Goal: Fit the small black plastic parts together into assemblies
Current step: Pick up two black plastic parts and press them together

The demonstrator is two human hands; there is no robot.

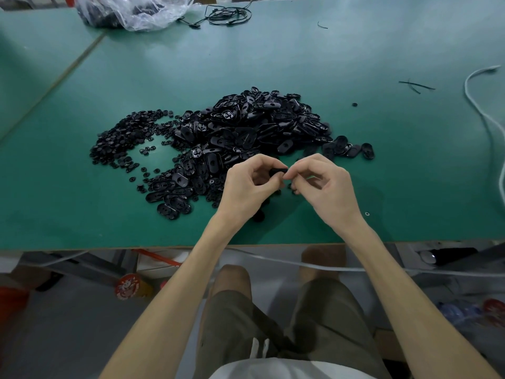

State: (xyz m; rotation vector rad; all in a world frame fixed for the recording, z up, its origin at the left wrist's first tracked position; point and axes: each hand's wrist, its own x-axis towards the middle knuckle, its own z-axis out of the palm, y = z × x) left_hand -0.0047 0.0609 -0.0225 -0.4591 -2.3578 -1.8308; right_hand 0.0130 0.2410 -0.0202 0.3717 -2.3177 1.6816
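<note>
Above the near edge of a green table (355, 50), a person's two bare hands meet fingertip to fingertip. The left hand (247, 184) and the right hand (325, 187) both have curled fingers and together pinch one black part (278, 172), held just clear of the table top. Whether a second, smaller piece is being pressed into it is hidden by the fingers.

The job looks far from finished. Just behind the hands lies a large heap of oval parts (262, 124), flat, glossy black plastic shells with rounded ends, some showing ribbed insides. To its left spreads a looser scatter of small round parts (123, 138), matte black and button-like. No clearly separate pile of finished assemblies can be made out; a few ovals lie apart at the heap's right edge, but their state cannot be told.

The table top is smooth and dull. At the far edge sit a crumpled clear plastic bag (136, 9) holding more dark pieces and a thin black cable (229, 15); a white cable (486, 116) curves along the right side.
</note>
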